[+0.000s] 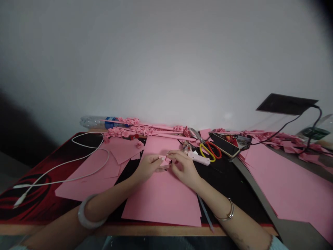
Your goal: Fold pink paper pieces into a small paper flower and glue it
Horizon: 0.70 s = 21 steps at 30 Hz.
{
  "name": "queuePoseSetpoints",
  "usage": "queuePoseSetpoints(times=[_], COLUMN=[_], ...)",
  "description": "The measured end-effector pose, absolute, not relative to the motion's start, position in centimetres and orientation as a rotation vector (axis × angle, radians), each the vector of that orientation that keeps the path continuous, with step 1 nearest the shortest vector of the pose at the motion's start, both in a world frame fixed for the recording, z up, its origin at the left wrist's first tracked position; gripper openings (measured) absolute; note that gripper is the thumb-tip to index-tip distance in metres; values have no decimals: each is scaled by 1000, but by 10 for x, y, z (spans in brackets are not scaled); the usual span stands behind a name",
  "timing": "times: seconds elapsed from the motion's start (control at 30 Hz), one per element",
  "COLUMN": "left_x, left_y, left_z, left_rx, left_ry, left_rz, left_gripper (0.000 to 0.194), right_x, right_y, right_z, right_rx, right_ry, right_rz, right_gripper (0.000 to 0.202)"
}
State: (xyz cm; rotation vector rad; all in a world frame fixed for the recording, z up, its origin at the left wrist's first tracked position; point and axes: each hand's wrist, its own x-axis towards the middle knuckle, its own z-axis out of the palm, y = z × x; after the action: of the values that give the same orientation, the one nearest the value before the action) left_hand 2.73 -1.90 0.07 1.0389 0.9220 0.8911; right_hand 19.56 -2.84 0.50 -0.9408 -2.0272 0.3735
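Observation:
A small folded piece of pink paper (164, 161) is held between both hands, above a large pink sheet (161, 201) on the desk. My left hand (149, 167) pinches it from the left, thumb on top. From the right, my right hand (184, 167) has its fingertips closed on the same piece. The fingers cover part of the paper, so its exact shape is unclear. Just beyond my right hand lie a white glue gun (199, 158) and scissors with yellow and red handles (213, 151).
Pink paper flowers (145, 131) and a plastic bottle (93, 122) line the wall. A phone (225, 145) lies behind the scissors. A white cable (65, 159) crosses pink sheets (91, 170) at left. A pen (206, 212) lies near the front edge. More sheets (293, 187) lie right.

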Motion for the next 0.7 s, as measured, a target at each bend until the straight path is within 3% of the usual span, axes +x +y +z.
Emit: queuePoseSetpoints(times=[0.27, 0.7], left_x=[25, 23], left_y=[-16, -16], left_z=[0, -1], left_rx=[999, 1002], left_ry=[933, 893], left_rz=[884, 877], left_gripper=[34, 40], right_x=[200, 199], right_y=[-30, -30], right_z=[0, -2], right_rx=[-930, -963], right_ry=[-2137, -2177], right_rz=[323, 308], right_gripper=[47, 50])
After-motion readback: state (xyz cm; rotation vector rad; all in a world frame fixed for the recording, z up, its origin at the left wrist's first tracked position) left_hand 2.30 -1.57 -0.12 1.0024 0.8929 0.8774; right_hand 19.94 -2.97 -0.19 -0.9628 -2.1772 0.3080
